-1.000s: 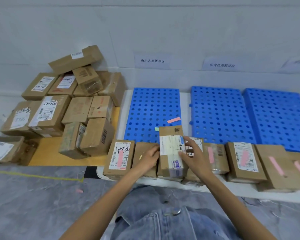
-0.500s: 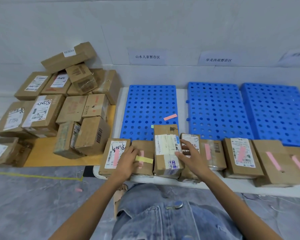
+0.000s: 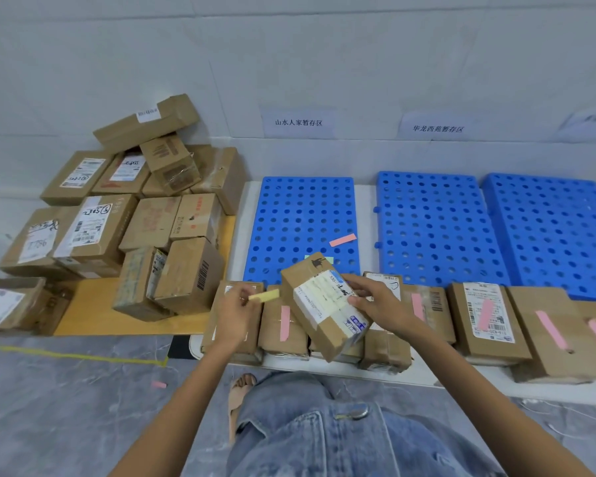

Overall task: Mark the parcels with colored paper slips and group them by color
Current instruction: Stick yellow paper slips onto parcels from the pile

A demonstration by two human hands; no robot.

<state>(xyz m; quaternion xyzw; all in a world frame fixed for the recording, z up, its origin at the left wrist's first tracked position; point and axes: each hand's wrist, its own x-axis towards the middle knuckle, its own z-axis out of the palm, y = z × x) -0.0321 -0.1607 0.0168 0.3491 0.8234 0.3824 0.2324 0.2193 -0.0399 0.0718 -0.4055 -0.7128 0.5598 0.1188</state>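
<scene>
My right hand (image 3: 379, 306) grips a long brown parcel (image 3: 319, 306) with a white label, lifted and tilted above the row of parcels at the white board's front edge. My left hand (image 3: 234, 313) pinches a yellow paper slip (image 3: 264, 296) just left of that parcel. Under my hands, a parcel with a pink slip (image 3: 284, 321) lies flat. Further right, parcels (image 3: 486, 318) also carry pink slips (image 3: 549, 328). A loose pink slip (image 3: 342, 239) and a green slip (image 3: 328, 259) lie on the left blue pallet (image 3: 303, 215).
A pile of unmarked cardboard parcels (image 3: 135, 222) sits at the left on a yellow board (image 3: 124, 318). Two more blue perforated pallets (image 3: 430, 225) (image 3: 554, 228) lie to the right under paper wall signs (image 3: 298, 122). A pink slip (image 3: 159, 384) lies on the grey floor.
My right hand has lifted the long parcel off the row and tilted it. My left hand has picked the yellow slip up from the parcel and holds it beside the lifted one.
</scene>
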